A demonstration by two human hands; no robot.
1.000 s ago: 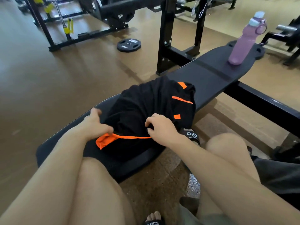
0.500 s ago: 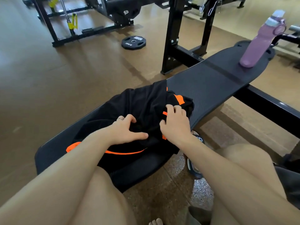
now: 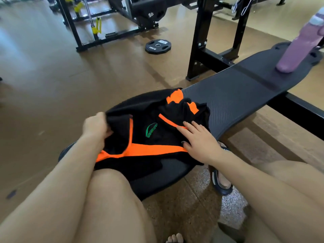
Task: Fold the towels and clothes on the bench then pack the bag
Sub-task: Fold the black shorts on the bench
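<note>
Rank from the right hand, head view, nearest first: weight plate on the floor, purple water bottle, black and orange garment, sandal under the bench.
1. Black and orange garment: under the right hand, whose straight fingers rest on it.
2. Sandal: on the floor just below the wrist.
3. Weight plate: on the floor, far ahead and to the left.
4. Purple water bottle: standing at the bench's far right end.

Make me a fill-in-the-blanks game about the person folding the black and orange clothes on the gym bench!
1. The left hand grips the black garment, which has trim in the colour ____.
2. The right hand lies on the garment with its fingers ____.
3. The bottle standing at the far end of the bench is the colour ____.
4. The weight plate lies on the ____.

Missing words: orange; straight; purple; floor
</note>
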